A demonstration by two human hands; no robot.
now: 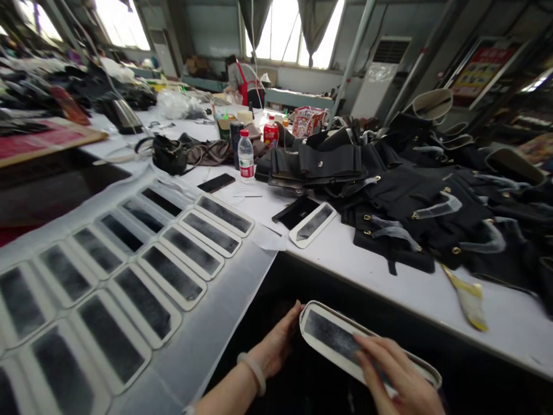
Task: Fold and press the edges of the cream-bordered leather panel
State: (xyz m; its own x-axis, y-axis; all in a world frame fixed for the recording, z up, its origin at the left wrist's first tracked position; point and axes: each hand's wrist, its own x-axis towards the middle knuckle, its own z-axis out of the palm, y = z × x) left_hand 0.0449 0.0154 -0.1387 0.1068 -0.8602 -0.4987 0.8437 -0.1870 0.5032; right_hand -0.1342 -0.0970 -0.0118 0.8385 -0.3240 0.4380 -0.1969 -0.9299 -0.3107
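Over the dark gap at the front of the table, a long round-ended panel (330,337) with a cream border and dark grey centre lies tilted between my hands. A raised cream edge runs along its far side. My left hand (276,340), with a pale bangle at the wrist, grips its left end; some fingers are hidden behind it. My right hand (395,369) is closed over the right half, fingertips on the dark centre. A similar loose panel (315,225) lies beyond, beside a black folded piece (296,212).
At left, rows of similar panels (173,274) cover a white sheet (185,346). Black bag parts (401,202) are heaped at right, near a yellow-and-clear packet (469,300). A water bottle (246,158) and phone (216,183) stand farther back. A person (244,80) is in the background.
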